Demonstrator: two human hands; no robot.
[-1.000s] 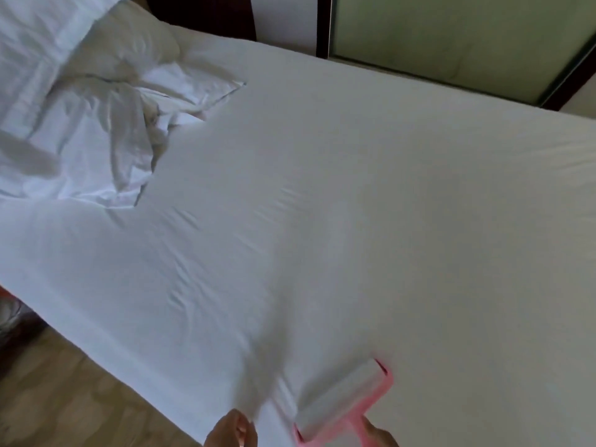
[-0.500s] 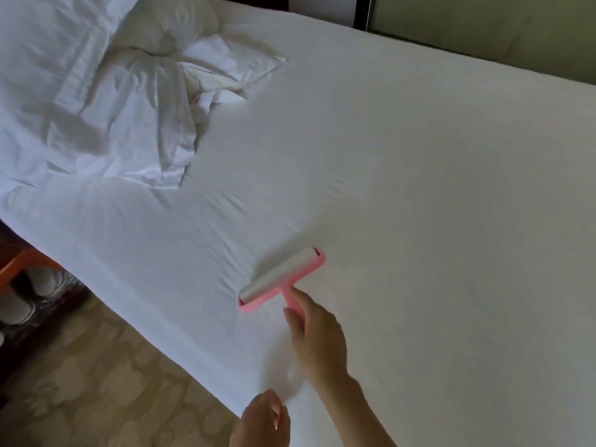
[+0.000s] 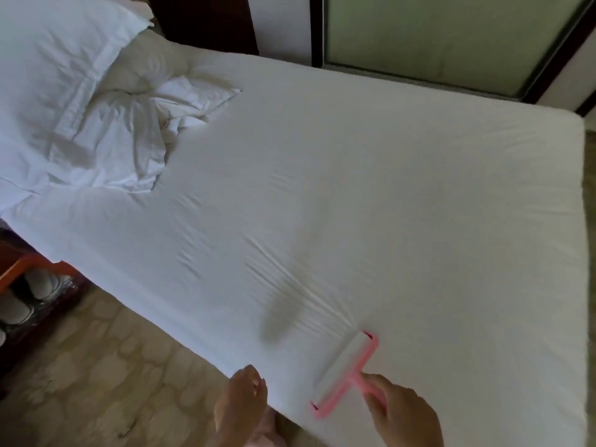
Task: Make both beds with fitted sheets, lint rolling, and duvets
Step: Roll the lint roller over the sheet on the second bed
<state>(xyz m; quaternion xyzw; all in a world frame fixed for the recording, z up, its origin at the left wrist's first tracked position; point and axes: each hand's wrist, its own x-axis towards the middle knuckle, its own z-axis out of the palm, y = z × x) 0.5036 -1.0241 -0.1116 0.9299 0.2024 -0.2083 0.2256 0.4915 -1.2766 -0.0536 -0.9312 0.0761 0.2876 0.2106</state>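
A white fitted sheet (image 3: 387, 188) covers the mattress, with fine wrinkles near the front edge. A pink lint roller (image 3: 345, 372) with a white roll lies pressed on the sheet close to that edge. My right hand (image 3: 400, 411) grips its pink handle from below. My left hand (image 3: 240, 404) hovers just off the bed's front edge, fingers loosely curled and holding nothing. A crumpled white duvet and pillows (image 3: 80, 101) are piled at the head end, upper left.
A dark wooden headboard (image 3: 206, 21) and a frosted glass door (image 3: 451, 37) stand behind the bed. An orange shelf (image 3: 32, 269) holding white slippers sits at the left. Patterned beige floor (image 3: 96, 382) runs along the front.
My right hand has pulled the lint roller back across the sheet toward the front edge, after pushing it out half a second ago. The left hand stays near the edge.
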